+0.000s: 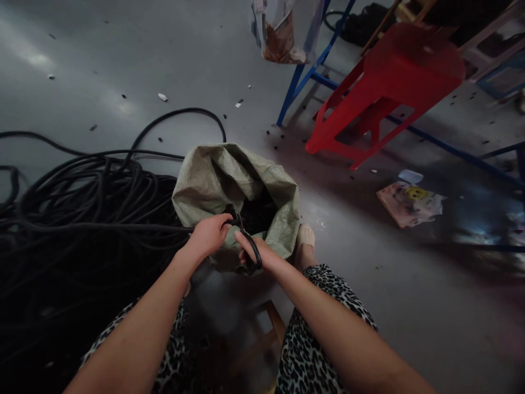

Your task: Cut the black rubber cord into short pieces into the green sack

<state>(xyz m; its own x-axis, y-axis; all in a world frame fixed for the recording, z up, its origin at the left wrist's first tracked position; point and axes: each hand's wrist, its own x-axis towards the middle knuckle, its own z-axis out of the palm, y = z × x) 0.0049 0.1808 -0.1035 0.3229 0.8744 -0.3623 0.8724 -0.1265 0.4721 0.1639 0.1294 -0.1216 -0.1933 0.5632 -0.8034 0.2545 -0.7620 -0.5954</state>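
Note:
My left hand (pixel 210 235) is closed round a black rubber cord (pixel 135 226), close to its end. That cord runs in from the pile on the left. In my right hand (pixel 251 247) is a pair of scissors (pixel 255 249) with black handles, its blades at the cord just past my left fingers. Both hands are over the mouth of a greenish woven sack (pixel 283 191) with its rim folded outward. Dark pieces (pixel 256 214) lie inside the sack, too dim to tell apart.
A large tangle of black cord (pixel 98 191) covers the floor at left. A red plastic stool (pixel 410 71) and a blue metal frame (pixel 293 93) stand at upper right. A plastic bag (pixel 283 33) hangs there. A printed packet (pixel 410 202) lies on the floor at right.

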